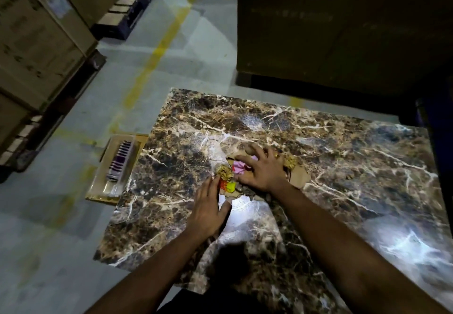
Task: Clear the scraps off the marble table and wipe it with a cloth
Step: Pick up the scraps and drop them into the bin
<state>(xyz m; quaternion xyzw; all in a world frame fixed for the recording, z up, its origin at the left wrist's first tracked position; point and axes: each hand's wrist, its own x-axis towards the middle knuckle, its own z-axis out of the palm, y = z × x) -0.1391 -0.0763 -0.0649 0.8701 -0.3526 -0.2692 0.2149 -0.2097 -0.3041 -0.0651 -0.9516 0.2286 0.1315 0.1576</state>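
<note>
Marble table (343,166): brown, white-veined, glossy top with glare patches near the front edge. Scraps bunched in one small pile near the middle of the top. Crumpled gold wrapper (224,172) at the pile's left edge. Crumpled pink paper (239,168) just right of it, touching. Orange-and-yellow scrap (226,186) at the near side, below the gold wrapper. Torn cardboard piece (299,179) lying flat at the pile's right, second gold crumple (290,161) on its far end. More cardboard bits (232,194) at the near edge of the pile, partly hidden. Striped cloth (121,160), purple and white, lying off the table in a flat box on the floor to the left.
</note>
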